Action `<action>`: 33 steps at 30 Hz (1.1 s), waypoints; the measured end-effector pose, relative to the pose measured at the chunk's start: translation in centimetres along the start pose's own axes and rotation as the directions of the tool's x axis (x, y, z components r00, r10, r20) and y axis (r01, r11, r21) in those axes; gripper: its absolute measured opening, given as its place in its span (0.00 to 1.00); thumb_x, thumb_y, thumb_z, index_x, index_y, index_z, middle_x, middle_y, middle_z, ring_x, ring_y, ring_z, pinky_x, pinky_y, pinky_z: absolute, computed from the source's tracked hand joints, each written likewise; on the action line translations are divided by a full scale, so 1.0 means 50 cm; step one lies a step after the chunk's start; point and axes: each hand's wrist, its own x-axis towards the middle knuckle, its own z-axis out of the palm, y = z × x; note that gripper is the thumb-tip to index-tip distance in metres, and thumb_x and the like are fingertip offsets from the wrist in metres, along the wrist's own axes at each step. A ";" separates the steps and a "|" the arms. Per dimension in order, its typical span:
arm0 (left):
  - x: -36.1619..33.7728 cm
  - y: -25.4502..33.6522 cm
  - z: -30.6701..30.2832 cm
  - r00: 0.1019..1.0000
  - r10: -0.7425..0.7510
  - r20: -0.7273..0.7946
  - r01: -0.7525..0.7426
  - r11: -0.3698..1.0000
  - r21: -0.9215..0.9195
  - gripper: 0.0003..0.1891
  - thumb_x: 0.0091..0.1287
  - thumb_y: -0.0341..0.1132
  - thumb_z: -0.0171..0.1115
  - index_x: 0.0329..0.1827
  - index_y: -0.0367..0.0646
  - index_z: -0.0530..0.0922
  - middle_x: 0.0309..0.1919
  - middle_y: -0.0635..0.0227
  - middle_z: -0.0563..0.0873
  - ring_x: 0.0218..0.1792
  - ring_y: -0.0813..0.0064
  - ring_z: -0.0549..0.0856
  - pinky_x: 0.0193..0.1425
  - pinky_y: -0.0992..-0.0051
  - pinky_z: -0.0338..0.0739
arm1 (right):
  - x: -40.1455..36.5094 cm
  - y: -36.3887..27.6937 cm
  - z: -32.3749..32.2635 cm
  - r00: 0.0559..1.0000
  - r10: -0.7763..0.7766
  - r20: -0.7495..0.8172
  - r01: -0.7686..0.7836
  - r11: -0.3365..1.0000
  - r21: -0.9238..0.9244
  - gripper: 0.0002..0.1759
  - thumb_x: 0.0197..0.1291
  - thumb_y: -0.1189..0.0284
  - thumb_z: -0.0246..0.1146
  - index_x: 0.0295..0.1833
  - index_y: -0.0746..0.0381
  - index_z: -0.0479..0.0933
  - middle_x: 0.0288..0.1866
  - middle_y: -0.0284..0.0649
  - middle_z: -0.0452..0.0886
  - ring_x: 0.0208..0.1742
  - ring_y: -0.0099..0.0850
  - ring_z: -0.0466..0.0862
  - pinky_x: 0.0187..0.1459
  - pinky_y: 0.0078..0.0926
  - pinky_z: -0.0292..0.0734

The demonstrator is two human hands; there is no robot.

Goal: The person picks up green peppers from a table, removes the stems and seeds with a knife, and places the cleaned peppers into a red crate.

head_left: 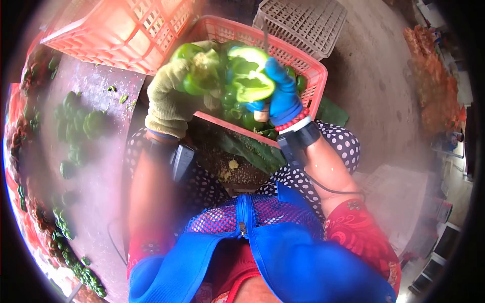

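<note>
- Gripping pepper pc [196, 85], 11 o'clock: L hand [165, 98], fingers curled round it, tips blurred.
- R hand [284, 96] pinching cut half [258, 91], 12 o'clock, above red crate [317, 93].
- Risk: slick skin or loose pinch, half prob. drops in crate.
- No legible brand/label/txt.

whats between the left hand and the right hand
In the head view, a blurred green pepper at the left hand and a cut-open pepper at the right hand, both above the pink basket.
</note>
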 end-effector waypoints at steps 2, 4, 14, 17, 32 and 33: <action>0.011 0.004 -0.015 1.000 -0.005 0.028 0.012 0.968 -0.249 0.35 0.73 0.57 0.56 0.69 0.34 0.71 0.58 0.53 0.83 0.58 0.59 0.84 0.64 0.60 0.79 | -0.004 -0.031 0.014 1.000 -0.010 -0.004 0.009 1.000 -0.025 0.38 0.68 0.49 0.65 0.72 0.65 0.71 0.40 0.36 0.85 0.19 0.19 0.73 0.19 0.18 0.67; 0.008 0.015 -0.016 0.999 -0.025 -0.020 0.015 0.925 -0.380 0.35 0.75 0.60 0.52 0.68 0.35 0.72 0.58 0.52 0.83 0.59 0.59 0.84 0.66 0.57 0.78 | 0.003 -0.056 -0.028 0.981 0.020 -0.191 -0.114 0.860 -0.498 0.37 0.65 0.58 0.72 0.74 0.64 0.69 0.35 0.30 0.81 0.20 0.16 0.72 0.21 0.15 0.68; 0.025 -0.048 0.068 0.967 0.119 -0.227 -0.053 0.959 0.278 0.30 0.73 0.36 0.63 0.75 0.41 0.64 0.54 0.61 0.81 0.50 0.74 0.83 0.56 0.73 0.80 | 0.037 0.065 -0.017 0.980 0.095 -0.174 -0.073 0.989 0.128 0.21 0.70 0.56 0.67 0.61 0.54 0.77 0.38 0.32 0.86 0.25 0.24 0.82 0.24 0.22 0.78; 0.024 -0.026 0.069 0.980 0.053 -0.192 0.045 0.879 0.474 0.29 0.71 0.42 0.68 0.70 0.39 0.70 0.49 0.65 0.83 0.49 0.76 0.83 0.54 0.73 0.81 | 0.005 0.006 0.013 0.960 -0.101 -0.261 -0.014 0.914 -0.406 0.25 0.68 0.62 0.68 0.65 0.62 0.73 0.36 0.32 0.83 0.26 0.21 0.82 0.27 0.21 0.78; 0.002 0.021 0.036 0.938 -0.319 -0.134 0.279 0.467 0.839 0.25 0.66 0.48 0.76 0.56 0.38 0.85 0.37 0.76 0.88 0.35 0.88 0.82 0.41 0.82 0.78 | -0.020 -0.002 -0.014 0.994 0.058 -0.093 -0.103 0.794 -0.599 0.37 0.58 0.72 0.77 0.73 0.59 0.71 0.50 0.33 0.85 0.39 0.18 0.83 0.40 0.18 0.81; 0.001 0.032 0.044 0.926 -0.353 -0.133 0.299 0.472 0.829 0.25 0.66 0.48 0.75 0.56 0.37 0.85 0.39 0.74 0.88 0.38 0.87 0.82 0.43 0.81 0.78 | -0.023 -0.006 -0.002 0.990 0.105 -0.098 -0.142 0.806 -0.574 0.36 0.59 0.73 0.76 0.72 0.59 0.71 0.49 0.33 0.85 0.39 0.18 0.83 0.39 0.18 0.80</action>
